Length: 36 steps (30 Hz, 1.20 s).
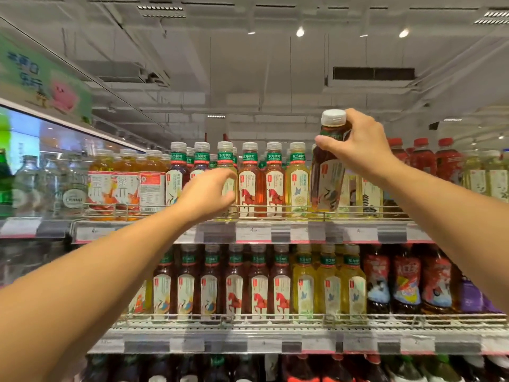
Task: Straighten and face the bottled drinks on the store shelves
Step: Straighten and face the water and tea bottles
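We find both our arms raised to the top shelf of a drinks bay. Our right hand is clamped on a dark tea bottle, thumb and fingers curled round its neck just under the white cap. This bottle is lifted clear of the row and tilted, its base hanging near the wire front rail toward the right part of the shelf, its crane-printed label turned partly toward us.

Our left hand reaches to the front edge of the same shelf, left of centre, with fingers curled round a pale yellow bottle standing upright in the front row; the hand covers its lower body, and motion blur prevents us judging how firm the grip is.

Between the two hands stand two red tea bottles with horse labels, upright and facing forward, then a light yellow bottle just beside the lifted one. Amber bottles occupy the left end of the shelf; red-capped bottles stand toward the right end.

The lower shelf carries a full front row of upright bottles behind its own rail.
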Available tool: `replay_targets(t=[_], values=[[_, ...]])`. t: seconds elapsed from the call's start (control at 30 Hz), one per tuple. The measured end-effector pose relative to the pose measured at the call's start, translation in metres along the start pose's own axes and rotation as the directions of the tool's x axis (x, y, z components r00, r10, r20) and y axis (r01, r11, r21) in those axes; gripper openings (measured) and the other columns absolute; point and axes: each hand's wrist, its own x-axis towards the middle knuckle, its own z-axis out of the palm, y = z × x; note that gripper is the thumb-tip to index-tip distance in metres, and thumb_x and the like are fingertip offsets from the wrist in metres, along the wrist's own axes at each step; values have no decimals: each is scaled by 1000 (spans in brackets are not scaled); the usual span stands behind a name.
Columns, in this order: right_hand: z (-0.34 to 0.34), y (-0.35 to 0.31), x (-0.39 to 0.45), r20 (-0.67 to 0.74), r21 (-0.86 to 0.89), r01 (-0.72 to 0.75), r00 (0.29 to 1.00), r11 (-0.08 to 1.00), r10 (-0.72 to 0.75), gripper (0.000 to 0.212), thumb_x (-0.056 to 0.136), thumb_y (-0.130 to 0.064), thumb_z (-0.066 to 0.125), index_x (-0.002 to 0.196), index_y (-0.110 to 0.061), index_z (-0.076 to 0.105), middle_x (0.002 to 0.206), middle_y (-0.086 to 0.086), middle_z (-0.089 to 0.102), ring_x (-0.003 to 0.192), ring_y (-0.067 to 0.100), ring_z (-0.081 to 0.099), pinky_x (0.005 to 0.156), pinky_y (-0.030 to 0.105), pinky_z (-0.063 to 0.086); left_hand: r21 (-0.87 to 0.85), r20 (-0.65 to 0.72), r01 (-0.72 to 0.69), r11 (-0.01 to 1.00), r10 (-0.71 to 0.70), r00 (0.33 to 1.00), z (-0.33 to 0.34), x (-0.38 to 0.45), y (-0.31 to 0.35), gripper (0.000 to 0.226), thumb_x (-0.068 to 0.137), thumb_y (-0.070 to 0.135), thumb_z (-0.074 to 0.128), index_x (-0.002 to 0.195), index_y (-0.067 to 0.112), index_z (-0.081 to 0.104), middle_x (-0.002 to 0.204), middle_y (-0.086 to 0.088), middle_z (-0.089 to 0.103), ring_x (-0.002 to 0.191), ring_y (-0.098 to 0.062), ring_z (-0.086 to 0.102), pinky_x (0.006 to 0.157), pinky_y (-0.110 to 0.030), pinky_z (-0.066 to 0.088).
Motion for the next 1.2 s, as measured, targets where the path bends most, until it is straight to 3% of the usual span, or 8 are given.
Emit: replay_targets(t=[0.2,0.33,0.47,0.57,0.83,0.93,1.07,1.2], values=[[20,-19,-2,83,15,7,997,1000,-8,41,85,-45,78,114,-18,65,103,-2,68,94,17,62,68,21,46,-225,-45,199,954,-214,976,-11,19,-25,57,87,24,66,141,18,51,130,-4,63,103,-18,59,84,-31,46],[33,-27,-4,130,33,2,991,999,-7,36,84,-47,78,109,-23,66,100,-8,70,92,13,64,66,19,45,-349,-34,208,914,-234,972,-11,30,-32,64,90,20,66,149,24,42,138,-3,59,95,-13,57,69,-23,44],[42,-34,-6,134,55,-6,991,998,-1,36,85,-47,78,110,-23,67,101,-8,71,93,11,65,67,19,46,-457,-24,187,869,-223,975,-11,42,-33,75,90,16,64,155,34,32,151,-5,49,101,-16,63,80,-31,53],[47,-38,-6,135,55,-5,991,998,-2,36,86,-45,78,112,-22,67,102,-7,71,93,12,65,66,18,45,-512,-9,201,835,-240,971,-8,54,-32,77,92,14,64,157,33,26,153,-7,46,85,-9,65,67,-26,55],[54,-34,-3,144,49,-17,990,999,9,43,84,-51,78,115,-23,68,106,-9,72,98,11,66,71,20,48,-676,173,366,640,-344,923,2,88,-41,69,96,16,64,153,21,27,113,-15,60,71,-21,64,63,-37,61],[55,-32,-1,143,40,-29,989,999,23,42,83,-53,78,113,-24,68,103,-10,72,96,9,66,72,22,50,-660,181,396,638,-377,908,3,97,-43,67,93,25,70,149,14,34,108,-13,63,75,-21,63,67,-38,59],[56,-36,4,136,55,-47,990,997,39,39,83,-53,78,109,-26,68,99,-12,72,92,5,67,73,25,55,-651,138,325,686,-314,939,-3,101,-43,46,85,40,79,119,13,65,101,-6,72,75,-16,62,60,-31,51],[60,-46,10,121,81,-37,992,996,27,36,85,-51,76,107,-24,69,96,-10,73,90,9,69,75,30,57,-676,97,249,694,-250,963,-10,90,-45,35,82,45,81,110,25,73,102,7,75,95,-14,68,79,-34,54]])
